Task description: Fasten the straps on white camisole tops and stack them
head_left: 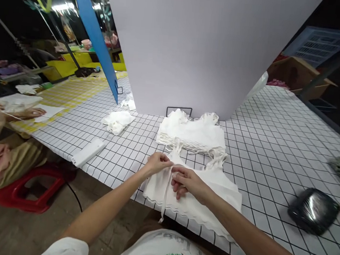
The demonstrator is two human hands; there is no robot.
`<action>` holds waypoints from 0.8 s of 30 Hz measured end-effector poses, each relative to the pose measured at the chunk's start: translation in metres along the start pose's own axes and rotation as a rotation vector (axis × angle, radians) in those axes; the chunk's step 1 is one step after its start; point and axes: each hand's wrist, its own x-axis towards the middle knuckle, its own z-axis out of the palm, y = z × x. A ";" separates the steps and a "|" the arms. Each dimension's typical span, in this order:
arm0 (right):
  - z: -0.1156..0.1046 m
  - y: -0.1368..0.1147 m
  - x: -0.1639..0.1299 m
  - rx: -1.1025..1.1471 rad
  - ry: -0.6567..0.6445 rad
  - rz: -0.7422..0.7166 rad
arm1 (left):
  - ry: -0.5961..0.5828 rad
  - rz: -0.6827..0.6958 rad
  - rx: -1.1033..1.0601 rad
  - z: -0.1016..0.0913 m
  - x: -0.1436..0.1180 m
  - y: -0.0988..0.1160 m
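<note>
A white garment [211, 194] with a scalloped hem lies at the near edge of the grid-patterned table [275, 144]. My left hand [156, 163] pinches its thin white strap [166, 194] near the top, and the strap hangs down over the cloth. My right hand [187, 181] presses on the garment just beside it, fingers curled at the strap. Behind my hands sits a stack of folded white garments [191, 134].
A crumpled white cloth [117, 121] and a white flat package [88, 152] lie to the left. A black wrapped bundle [313, 210] rests at right. A large white board [201, 47] stands behind. Another person's hand [30, 112] works at the left table beside a red stool [24, 190].
</note>
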 end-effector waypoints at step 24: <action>0.000 -0.033 -0.031 0.125 -0.246 -0.131 | 0.033 0.136 -0.525 -0.020 -0.027 0.018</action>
